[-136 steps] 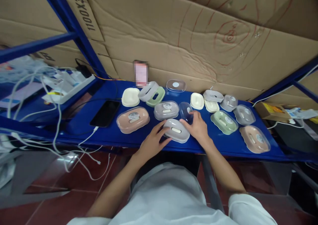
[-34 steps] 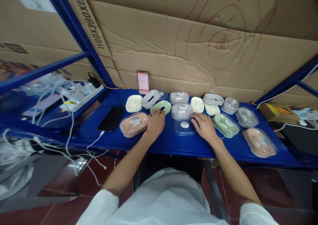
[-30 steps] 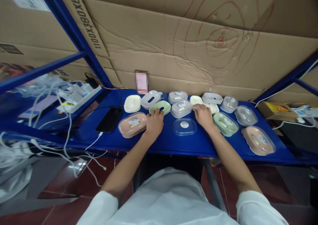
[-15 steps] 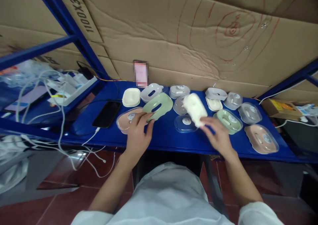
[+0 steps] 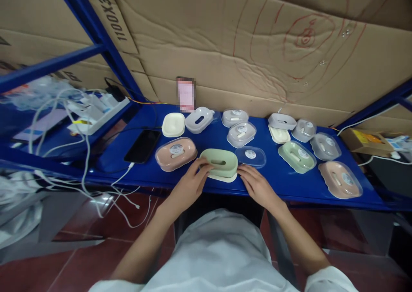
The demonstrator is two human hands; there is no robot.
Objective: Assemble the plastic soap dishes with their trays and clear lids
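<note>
A pale green soap dish tray (image 5: 222, 156) with a slot in its floor sits on top of a cream soap dish base (image 5: 225, 179) near the table's front edge. My left hand (image 5: 193, 180) grips the green tray's left end, thumb and fingers closed on its rim. At the opposite end, my right hand (image 5: 257, 184) has its fingertips pressed together against the right edge of the stacked pieces. Just behind my right hand lies a clear lid (image 5: 252, 156) with a round label. To the left of the green tray is a pink lidded soap dish (image 5: 175, 154).
Several lidded soap dishes stand on the blue table (image 5: 277, 184), among them a green one (image 5: 296, 156) and a pink one (image 5: 341, 180) at right. A black phone (image 5: 142, 146) with a white cable lies at left. Cardboard (image 5: 206, 47) walls the back.
The green tray has come down toward me onto the cream piece, which my right hand brought from the right. Both hands have moved closer together.
</note>
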